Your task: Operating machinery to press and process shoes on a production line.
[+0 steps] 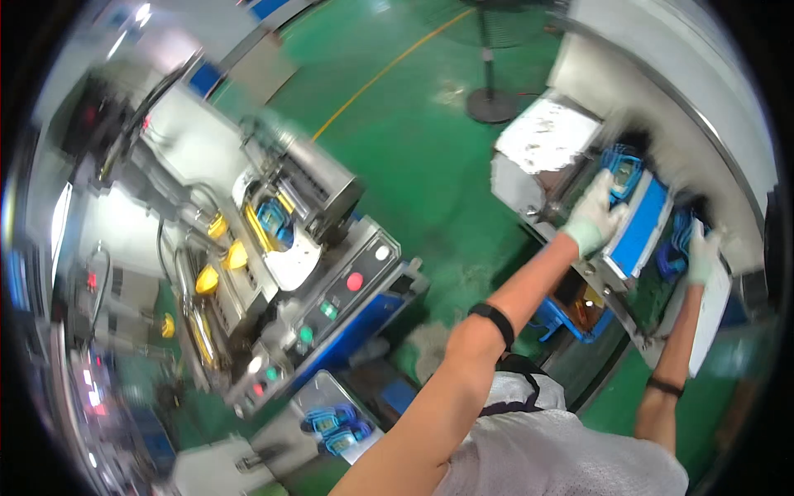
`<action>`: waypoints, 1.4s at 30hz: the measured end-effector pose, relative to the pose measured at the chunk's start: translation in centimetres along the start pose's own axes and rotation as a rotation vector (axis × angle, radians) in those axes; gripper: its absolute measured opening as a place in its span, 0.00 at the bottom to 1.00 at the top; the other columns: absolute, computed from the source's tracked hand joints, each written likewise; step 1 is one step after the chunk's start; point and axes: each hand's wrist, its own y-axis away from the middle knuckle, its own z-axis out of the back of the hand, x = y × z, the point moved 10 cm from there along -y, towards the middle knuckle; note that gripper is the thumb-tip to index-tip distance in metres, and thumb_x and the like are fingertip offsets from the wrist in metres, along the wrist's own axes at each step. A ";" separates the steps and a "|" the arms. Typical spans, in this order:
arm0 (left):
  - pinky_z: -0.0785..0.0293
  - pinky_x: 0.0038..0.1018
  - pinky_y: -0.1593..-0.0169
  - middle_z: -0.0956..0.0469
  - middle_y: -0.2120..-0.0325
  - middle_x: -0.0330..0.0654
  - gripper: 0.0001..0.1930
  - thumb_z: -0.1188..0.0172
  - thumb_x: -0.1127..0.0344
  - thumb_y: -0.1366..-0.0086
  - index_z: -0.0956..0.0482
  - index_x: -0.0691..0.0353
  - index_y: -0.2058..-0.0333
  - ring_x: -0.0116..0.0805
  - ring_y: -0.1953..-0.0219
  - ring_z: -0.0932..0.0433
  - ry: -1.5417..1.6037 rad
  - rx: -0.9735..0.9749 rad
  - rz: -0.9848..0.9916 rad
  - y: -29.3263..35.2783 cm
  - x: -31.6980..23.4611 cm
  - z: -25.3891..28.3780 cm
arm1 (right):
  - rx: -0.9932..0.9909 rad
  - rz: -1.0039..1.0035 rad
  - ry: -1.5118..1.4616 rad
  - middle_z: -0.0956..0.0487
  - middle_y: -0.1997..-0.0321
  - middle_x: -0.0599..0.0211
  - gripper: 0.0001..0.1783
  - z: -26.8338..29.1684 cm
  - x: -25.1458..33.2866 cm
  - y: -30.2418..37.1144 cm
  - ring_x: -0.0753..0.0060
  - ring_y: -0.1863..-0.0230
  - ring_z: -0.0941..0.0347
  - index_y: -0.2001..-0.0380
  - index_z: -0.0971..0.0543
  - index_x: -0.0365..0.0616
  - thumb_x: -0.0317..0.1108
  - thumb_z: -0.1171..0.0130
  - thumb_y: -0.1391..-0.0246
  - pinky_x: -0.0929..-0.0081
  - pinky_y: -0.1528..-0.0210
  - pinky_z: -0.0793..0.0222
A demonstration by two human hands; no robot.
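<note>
White gloves cover both my hands at the bench on the right. My left hand (595,219) is closed on a blue frame-shaped part (624,172), held against a dark, blurred patch in a recess of the grey wall. Farther right, my right hand (703,255) grips another blue part (680,240) beside a second dark patch. Its fingertips are partly blurred. Between the hands lies a blue-topped block (642,225) with a pale edge.
A machine on the left has a control panel (331,307) with coloured buttons and a blue part (273,219) in its fixture. More blue parts (337,428) lie on a tray below. A blue crate (589,335) sits under the bench; a fan stand (494,105) is beyond.
</note>
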 end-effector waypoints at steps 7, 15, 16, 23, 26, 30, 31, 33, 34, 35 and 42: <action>0.27 0.36 0.37 0.24 0.42 0.56 0.27 0.43 0.57 0.27 0.32 0.62 0.35 0.50 0.39 0.24 -0.096 -0.169 0.631 37.4 10.9 17.8 | 1.138 0.218 -0.730 0.26 0.35 0.49 0.32 3.9 38.3 28.0 0.62 0.36 0.28 0.36 0.30 0.32 0.36 0.37 0.39 0.62 0.34 0.34; 0.22 0.26 0.58 0.18 0.62 0.42 0.12 0.42 0.65 0.27 0.21 0.66 0.50 0.27 0.64 0.20 -0.231 -1.543 1.098 91.1 -2.7 37.0 | 1.988 0.242 -1.302 0.30 0.31 0.45 0.36 8.5 60.0 57.7 0.55 0.30 0.32 0.32 0.37 0.30 0.31 0.36 0.39 0.64 0.29 0.36; 0.22 0.25 0.59 0.18 0.62 0.43 0.12 0.44 0.66 0.26 0.23 0.67 0.50 0.27 0.64 0.20 -0.383 -1.585 1.079 95.1 -5.3 37.1 | 1.985 0.274 -1.329 0.29 0.32 0.45 0.35 10.2 63.3 57.5 0.57 0.31 0.31 0.33 0.36 0.30 0.31 0.36 0.39 0.65 0.29 0.36; 0.23 0.32 0.46 0.22 0.48 0.54 0.24 0.44 0.63 0.26 0.33 0.73 0.38 0.38 0.50 0.20 -0.013 -1.876 1.211 102.1 -1.4 31.5 | 1.616 0.463 -1.406 0.26 0.35 0.49 0.35 9.3 84.1 52.7 0.62 0.34 0.28 0.35 0.32 0.29 0.35 0.33 0.40 0.68 0.32 0.34; 0.29 0.37 0.37 0.33 0.37 0.62 0.37 0.37 0.60 0.30 0.44 0.73 0.32 0.48 0.37 0.29 -0.021 -2.058 1.115 99.5 2.2 28.8 | 1.468 0.633 -1.340 0.25 0.37 0.49 0.35 7.3 91.9 53.1 0.61 0.36 0.27 0.36 0.31 0.30 0.38 0.32 0.41 0.67 0.34 0.33; 0.32 0.43 0.33 0.38 0.34 0.57 0.49 0.24 0.59 0.43 0.44 0.69 0.31 0.49 0.36 0.32 -0.218 -2.185 1.467 95.5 6.6 27.8 | 1.284 0.636 -1.059 0.22 0.42 0.50 0.38 0.1 99.1 53.4 0.61 0.42 0.24 0.37 0.29 0.31 0.42 0.31 0.47 0.68 0.41 0.28; 0.35 0.46 0.31 0.41 0.33 0.57 0.52 0.22 0.63 0.49 0.44 0.69 0.31 0.52 0.33 0.36 -0.267 -2.257 1.440 97.2 7.2 26.4 | 1.300 0.719 -0.962 0.19 0.48 0.51 0.36 -0.3 101.0 54.4 0.62 0.48 0.21 0.42 0.26 0.31 0.42 0.31 0.50 0.67 0.47 0.26; 0.32 0.44 0.32 0.42 0.33 0.58 0.51 0.26 0.69 0.47 0.48 0.68 0.29 0.50 0.34 0.35 -0.229 -2.286 1.215 95.9 7.4 27.5 | 1.354 0.810 -0.789 0.19 0.52 0.55 0.32 -6.5 103.7 55.9 0.62 0.53 0.21 0.46 0.25 0.32 0.42 0.30 0.48 0.68 0.47 0.26; 0.33 0.43 0.32 0.42 0.33 0.57 0.49 0.29 0.73 0.45 0.48 0.68 0.29 0.49 0.34 0.34 -0.202 -2.305 1.075 95.2 6.9 28.4 | 1.410 0.904 -0.786 0.17 0.61 0.61 0.25 -10.0 105.2 56.9 0.66 0.62 0.18 0.54 0.20 0.34 0.41 0.30 0.49 0.70 0.55 0.23; 0.38 0.41 0.30 0.41 0.33 0.55 0.46 0.32 0.78 0.44 0.48 0.69 0.30 0.46 0.34 0.34 -0.188 -2.286 0.972 94.3 7.1 29.7 | 1.571 0.647 -0.976 0.19 0.73 0.73 0.13 -14.6 104.5 57.1 0.75 0.74 0.23 0.68 0.17 0.41 0.40 0.29 0.49 0.72 0.68 0.26; 0.40 0.36 0.29 0.41 0.33 0.51 0.49 0.32 0.82 0.44 0.52 0.62 0.28 0.43 0.32 0.37 0.051 -2.516 0.800 91.6 11.4 30.4 | 2.078 0.533 -0.878 0.23 0.77 0.75 0.03 -19.8 109.1 58.4 0.81 0.80 0.29 0.70 0.16 0.43 0.27 0.33 0.42 0.80 0.76 0.33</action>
